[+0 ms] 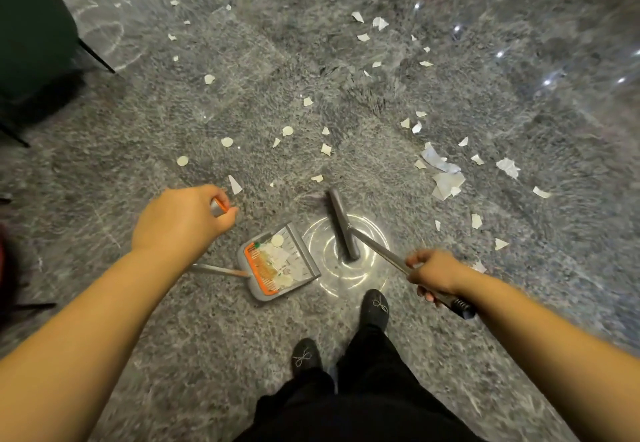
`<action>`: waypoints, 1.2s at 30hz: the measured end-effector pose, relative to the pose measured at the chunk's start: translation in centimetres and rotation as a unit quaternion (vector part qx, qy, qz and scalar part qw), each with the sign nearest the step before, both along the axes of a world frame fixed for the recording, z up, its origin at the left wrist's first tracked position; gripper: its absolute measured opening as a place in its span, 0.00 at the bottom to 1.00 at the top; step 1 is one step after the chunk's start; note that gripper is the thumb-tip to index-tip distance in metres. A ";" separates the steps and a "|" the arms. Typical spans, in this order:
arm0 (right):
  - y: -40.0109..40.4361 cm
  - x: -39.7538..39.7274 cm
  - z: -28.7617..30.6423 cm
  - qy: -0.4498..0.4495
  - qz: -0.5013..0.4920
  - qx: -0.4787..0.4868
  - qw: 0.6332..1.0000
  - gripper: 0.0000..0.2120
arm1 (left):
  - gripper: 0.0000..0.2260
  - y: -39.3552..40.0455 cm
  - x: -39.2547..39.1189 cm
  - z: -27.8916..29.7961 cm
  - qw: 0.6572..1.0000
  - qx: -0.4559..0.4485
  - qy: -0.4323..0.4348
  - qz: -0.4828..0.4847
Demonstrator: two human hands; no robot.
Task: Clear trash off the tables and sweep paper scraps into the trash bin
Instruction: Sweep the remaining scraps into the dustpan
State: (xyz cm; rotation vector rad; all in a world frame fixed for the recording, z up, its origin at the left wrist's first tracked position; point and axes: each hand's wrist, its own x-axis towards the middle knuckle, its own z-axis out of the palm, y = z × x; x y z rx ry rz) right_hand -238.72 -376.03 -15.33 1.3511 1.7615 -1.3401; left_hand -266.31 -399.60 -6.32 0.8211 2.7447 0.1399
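Note:
I look down at a grey speckled floor strewn with white paper scraps. A grey dustpan with an orange comb edge lies on the floor between my hands, and several scraps lie inside it. My left hand grips the top of the dustpan's long handle. My right hand grips the metal handle of a grey broom, whose head rests on the floor just right of the dustpan.
My two dark shoes stand just behind the dustpan and broom. A dark chair or cabinet with thin black legs stands at the far left. Scraps spread across the floor ahead and to the right.

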 end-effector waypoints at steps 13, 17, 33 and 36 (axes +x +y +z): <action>-6.6 0.1 -2.3 -0.017 0.032 -0.037 0.999 0.14 | 0.10 1.3 3.9 -1.9 0.996 0.004 -0.043 -0.073; -6.7 1.4 -2.1 0.004 -0.036 -0.093 0.995 0.16 | 0.12 2.3 4.8 -2.1 0.996 0.006 -0.039 -0.082; 2.7 13.6 1.7 0.041 -0.160 -0.045 0.985 0.17 | 0.10 14.2 12.9 0.9 0.990 0.045 -0.027 -0.128; 5.5 17.6 2.4 0.042 -0.197 -0.037 0.979 0.17 | 0.10 18.3 15.7 0.9 0.986 0.054 -0.026 -0.157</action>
